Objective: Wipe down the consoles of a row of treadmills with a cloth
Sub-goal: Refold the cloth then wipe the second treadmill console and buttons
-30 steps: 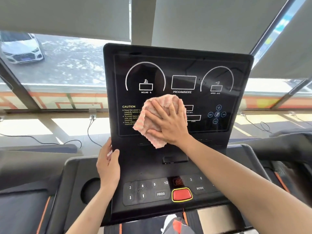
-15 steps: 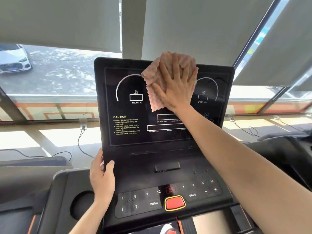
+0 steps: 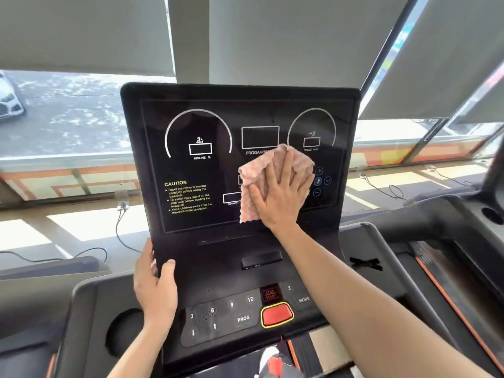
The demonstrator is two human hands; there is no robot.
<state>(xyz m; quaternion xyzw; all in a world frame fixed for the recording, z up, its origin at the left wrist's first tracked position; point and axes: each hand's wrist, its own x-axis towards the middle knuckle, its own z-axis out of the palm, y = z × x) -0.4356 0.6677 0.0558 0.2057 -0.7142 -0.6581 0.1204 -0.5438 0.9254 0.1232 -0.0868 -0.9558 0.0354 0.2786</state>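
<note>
The cloth (image 3: 255,184), pink and white with a waffled weave, lies flat against the dark screen of the console (image 3: 191,124), right of centre and in the lower half. It covers the end of the program label and part of the round touch icons. Its long axis runs up and down the panel, leaning slightly right at the top. A wavy bottom corner points down toward the screen's lower border, and the upper edge is bunched and folded over.

The right hand (image 3: 281,195) presses the cloth to the glass with straight, spread fingers pointing up. Its grip is apart: the palm pins the cloth and nothing is curled round it. The left hand (image 3: 154,285) steadies the panel, its grip clamped on the console's lower left edge with the thumb on the front face and the fingers behind.

The step in hand looks like wiping the screen of this one console. The left half, with its incline dial and caution text, is uncovered, and I cannot tell whether it is clean. A sensible next move is a sideways sweep across it under even palm pressure, then down to the keypad (image 3: 218,315), going lightly near the red button (image 3: 276,314).

Another treadmill (image 3: 436,222) stands to the right, so more of the row probably waits. Beyond the console are a window (image 3: 76,118) and lowered blinds (image 3: 81,31).
</note>
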